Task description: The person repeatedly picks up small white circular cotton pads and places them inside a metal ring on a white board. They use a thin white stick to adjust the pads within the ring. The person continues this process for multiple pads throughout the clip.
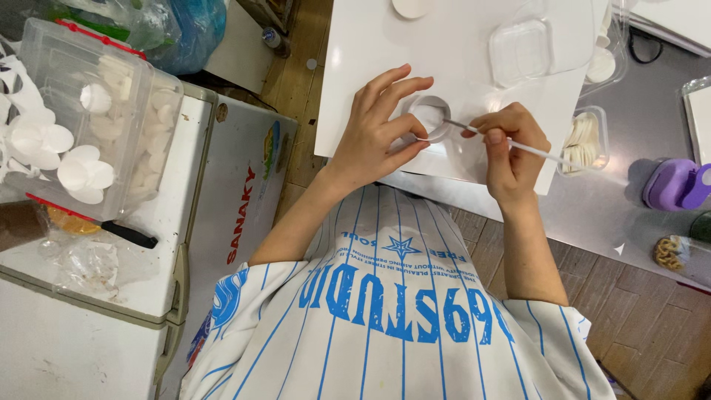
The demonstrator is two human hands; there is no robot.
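A single head-worn view, steeply downward and close over the white board [355, 44], seemingly inverted.

Bright even light, glare, bowed edges

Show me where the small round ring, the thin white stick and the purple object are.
ring [443, 135], head view, on its lower right rim.
stick [537, 152], head view, on its middle.
purple object [670, 185], head view, on its body.
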